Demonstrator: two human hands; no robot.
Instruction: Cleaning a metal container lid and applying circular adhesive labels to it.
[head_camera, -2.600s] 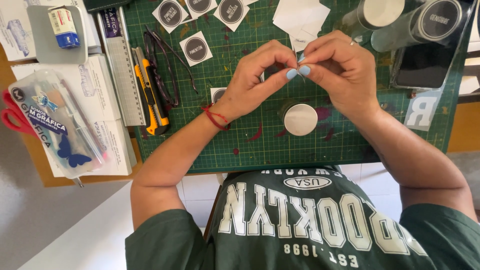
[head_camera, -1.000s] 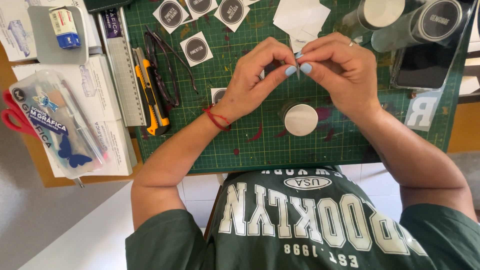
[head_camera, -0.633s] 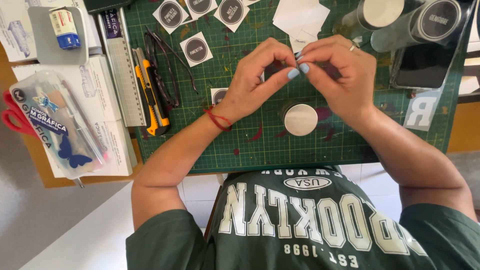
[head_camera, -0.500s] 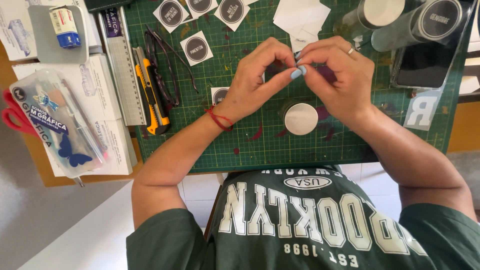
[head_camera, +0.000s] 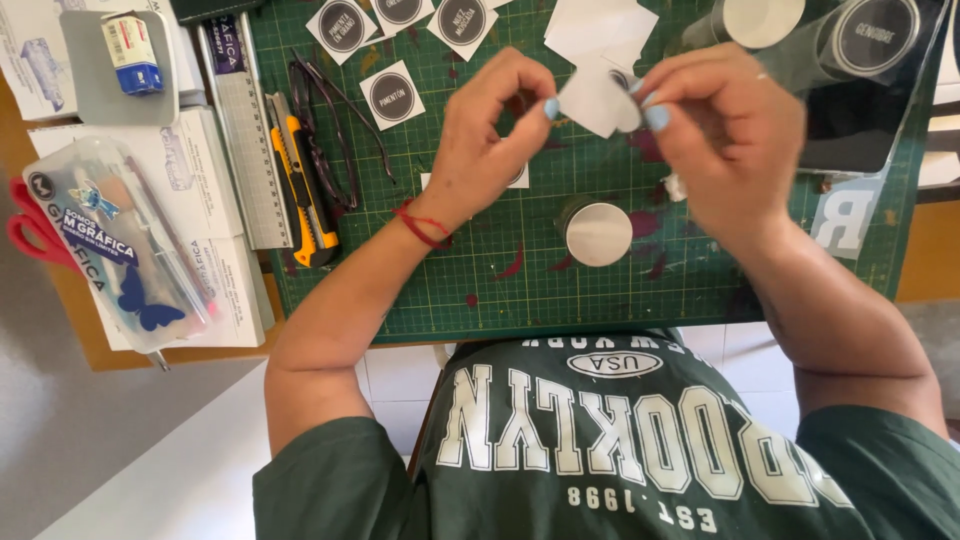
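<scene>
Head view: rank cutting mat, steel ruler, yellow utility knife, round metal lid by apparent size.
1. Green cutting mat, far the largest.
2. Steel ruler.
3. Yellow utility knife, shorter than the ruler.
4. Round metal lid, smallest; it sits on a jar nearer the camera, so it may look slightly enlarged.

A wooden desk (head_camera: 925, 265) spans the upper frame under a green cutting mat (head_camera: 620, 290); grey floor (head_camera: 60, 430) fills the lower left; daylight is even.
</scene>
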